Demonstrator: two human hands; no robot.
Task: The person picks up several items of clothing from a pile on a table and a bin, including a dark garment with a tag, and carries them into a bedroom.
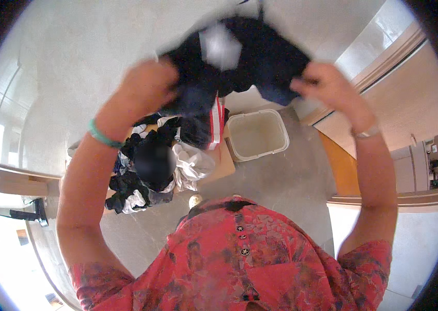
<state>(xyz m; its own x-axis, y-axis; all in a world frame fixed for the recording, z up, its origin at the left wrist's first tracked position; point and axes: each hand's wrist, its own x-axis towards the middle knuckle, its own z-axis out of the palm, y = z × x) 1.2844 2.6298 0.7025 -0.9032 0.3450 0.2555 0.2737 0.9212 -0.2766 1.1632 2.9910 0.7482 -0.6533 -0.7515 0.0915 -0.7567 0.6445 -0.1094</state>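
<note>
Both my hands hold up a dark garment [261, 54], spread out and blurred, with a whitish patch in its middle. My left hand [151, 83] grips its left side, and my right hand [322, 83] pinches its right edge. What kind of garment it is I cannot tell. Below the left hand lies a heap of black and white clothes [153, 163]. A white crumpled cloth [191, 161] rests at the heap's right side. Dark fabric with a red and white stripe [215, 124] shows under the held garment.
A white plastic tub [257, 154] stands on the grey floor [281, 179], right of the heap. A brown board or cardboard [221, 163] shows beneath the clothes. A wooden door frame [390, 58] runs along the right. At far left a black bracket [28, 214] juts out.
</note>
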